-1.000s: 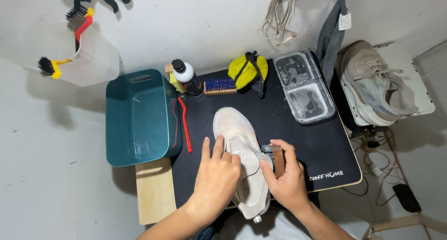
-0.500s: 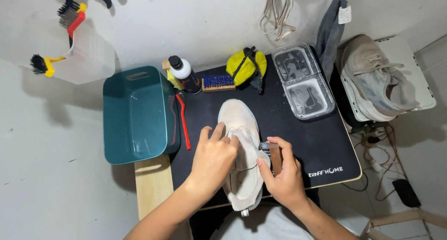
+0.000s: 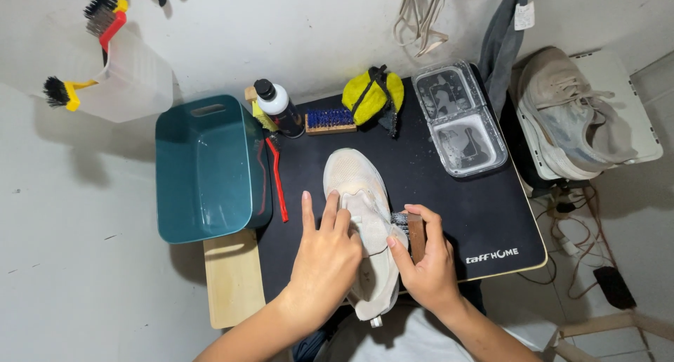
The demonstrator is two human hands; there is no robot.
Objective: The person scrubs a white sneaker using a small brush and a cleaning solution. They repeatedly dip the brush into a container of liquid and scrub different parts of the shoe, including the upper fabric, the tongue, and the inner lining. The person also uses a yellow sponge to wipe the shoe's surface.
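Observation:
A pale beige sneaker (image 3: 354, 183) lies lengthwise on a black mat (image 3: 449, 200), toe pointing away from me. My left hand (image 3: 324, 253) rests flat on its left side and tongue, fingers spread, holding it down. Wrapped around a small wooden-backed brush (image 3: 414, 232), my right hand (image 3: 425, 264) presses the bristles against the shoe's right side near the laces. The heel end of the shoe is partly hidden under both hands.
A teal plastic tub (image 3: 207, 169) stands left of the mat, with a red thin brush (image 3: 277, 179) beside it. At the back sit a black-capped bottle (image 3: 277, 106), a blue-bristled brush (image 3: 330, 120), a yellow cloth bundle (image 3: 372, 91) and a clear plastic tray (image 3: 460, 120). A second sneaker (image 3: 572, 113) lies at the right.
The view has shifted slightly. Both hands stay on the sneaker; the brush in my right hand has moved a little along the shoe's right side.

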